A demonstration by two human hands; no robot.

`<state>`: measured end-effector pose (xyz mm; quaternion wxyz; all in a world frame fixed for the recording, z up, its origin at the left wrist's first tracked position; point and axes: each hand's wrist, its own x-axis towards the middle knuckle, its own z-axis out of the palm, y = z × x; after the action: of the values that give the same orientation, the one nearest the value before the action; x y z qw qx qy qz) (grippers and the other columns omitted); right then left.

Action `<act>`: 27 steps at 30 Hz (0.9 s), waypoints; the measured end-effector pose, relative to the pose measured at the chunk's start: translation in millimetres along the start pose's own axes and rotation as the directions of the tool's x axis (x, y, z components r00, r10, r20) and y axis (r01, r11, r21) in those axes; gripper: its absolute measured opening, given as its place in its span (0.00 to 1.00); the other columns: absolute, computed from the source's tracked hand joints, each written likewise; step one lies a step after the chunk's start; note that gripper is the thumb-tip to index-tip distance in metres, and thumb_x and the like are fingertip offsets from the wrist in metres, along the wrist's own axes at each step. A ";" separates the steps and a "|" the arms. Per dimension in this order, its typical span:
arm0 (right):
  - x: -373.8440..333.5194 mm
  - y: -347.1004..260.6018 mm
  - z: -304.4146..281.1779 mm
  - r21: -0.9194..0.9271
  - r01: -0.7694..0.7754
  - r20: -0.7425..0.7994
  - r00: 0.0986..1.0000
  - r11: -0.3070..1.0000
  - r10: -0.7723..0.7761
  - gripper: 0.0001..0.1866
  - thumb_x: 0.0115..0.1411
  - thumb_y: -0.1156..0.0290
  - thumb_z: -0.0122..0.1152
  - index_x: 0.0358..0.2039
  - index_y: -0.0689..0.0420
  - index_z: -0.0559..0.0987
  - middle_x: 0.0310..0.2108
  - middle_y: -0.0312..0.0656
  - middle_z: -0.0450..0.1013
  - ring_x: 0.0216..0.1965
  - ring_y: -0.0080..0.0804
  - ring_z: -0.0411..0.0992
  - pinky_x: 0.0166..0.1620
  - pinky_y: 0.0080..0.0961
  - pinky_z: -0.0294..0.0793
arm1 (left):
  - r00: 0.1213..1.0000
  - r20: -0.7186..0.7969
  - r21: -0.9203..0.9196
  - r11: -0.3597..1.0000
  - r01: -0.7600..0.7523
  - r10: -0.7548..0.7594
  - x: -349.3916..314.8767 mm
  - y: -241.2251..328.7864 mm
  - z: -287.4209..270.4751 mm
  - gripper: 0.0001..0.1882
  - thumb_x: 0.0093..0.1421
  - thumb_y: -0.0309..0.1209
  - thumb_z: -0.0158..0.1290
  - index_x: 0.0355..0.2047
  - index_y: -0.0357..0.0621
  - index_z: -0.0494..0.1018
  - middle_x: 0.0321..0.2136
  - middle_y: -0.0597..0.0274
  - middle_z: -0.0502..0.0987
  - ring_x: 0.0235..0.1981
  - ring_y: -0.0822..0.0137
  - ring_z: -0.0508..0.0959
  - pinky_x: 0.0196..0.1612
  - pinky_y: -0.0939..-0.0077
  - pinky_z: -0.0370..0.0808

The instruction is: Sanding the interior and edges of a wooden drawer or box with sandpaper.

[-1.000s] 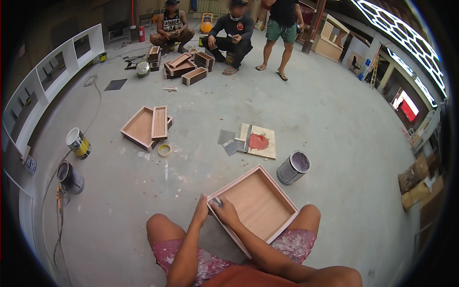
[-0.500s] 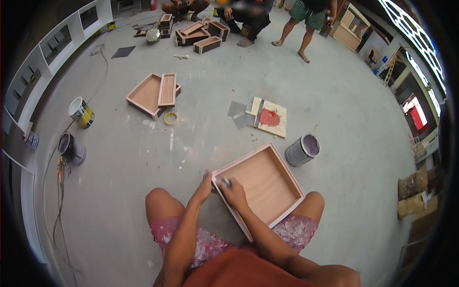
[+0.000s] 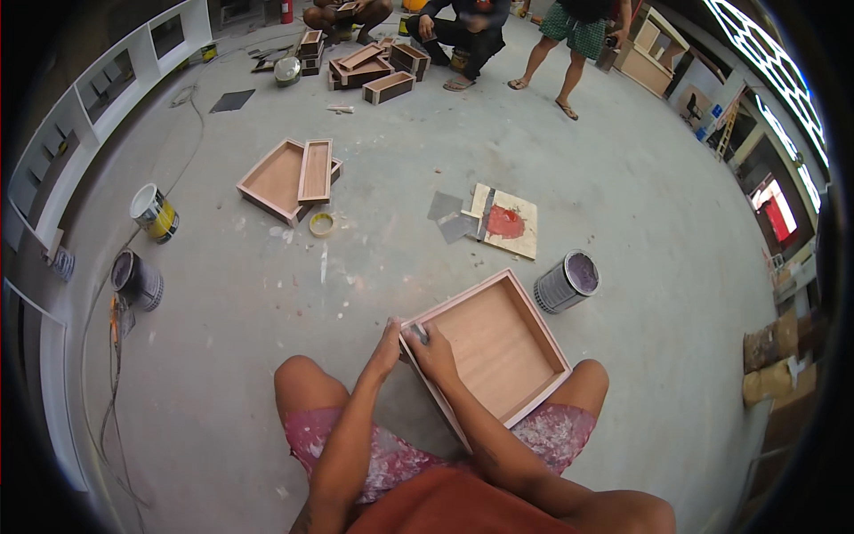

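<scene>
A shallow wooden drawer box (image 3: 494,343) with pinkish rims lies tilted across my lap, its open side up. My left hand (image 3: 386,349) is closed around its left corner, with the fingers partly hidden by the side. Inside that corner, my right hand (image 3: 436,356) presses a small grey piece of sandpaper (image 3: 415,333) against the rim. The right fingers are closed on the sandpaper, and the forearm crosses the near side of the box.
An open paint can (image 3: 567,283) stands just beyond the box. Farther off lie a board with red paste (image 3: 509,224), grey sheets (image 3: 451,217), a tape roll (image 3: 321,224) and more wooden boxes (image 3: 276,178). Cans (image 3: 137,279) and cables line the left. Several people (image 3: 463,40) are at the back.
My right hand has shifted the sandpaper slightly toward the box's left corner. My left hand keeps its hold there. The whole view has moved a little.
</scene>
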<state>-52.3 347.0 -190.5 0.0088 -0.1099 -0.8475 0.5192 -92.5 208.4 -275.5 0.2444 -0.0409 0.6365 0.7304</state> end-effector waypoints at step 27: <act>9.6 0.2 -11.6 -0.036 -0.044 0.020 0.999 0.998 0.045 0.29 0.63 0.48 0.66 0.40 0.68 0.83 0.34 0.61 0.81 0.37 0.48 0.82 0.43 0.40 0.77 | 0.978 -0.209 -0.456 0.884 -0.100 0.003 4.9 10.0 37.7 0.22 0.75 0.44 0.43 0.57 0.41 0.70 0.51 0.60 0.74 0.55 0.67 0.74 0.61 0.69 0.68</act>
<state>-60.2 359.1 -186.2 -0.0136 -0.1236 -0.8541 0.5051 -91.4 244.9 -261.1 0.1421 -0.1552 0.4658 0.8595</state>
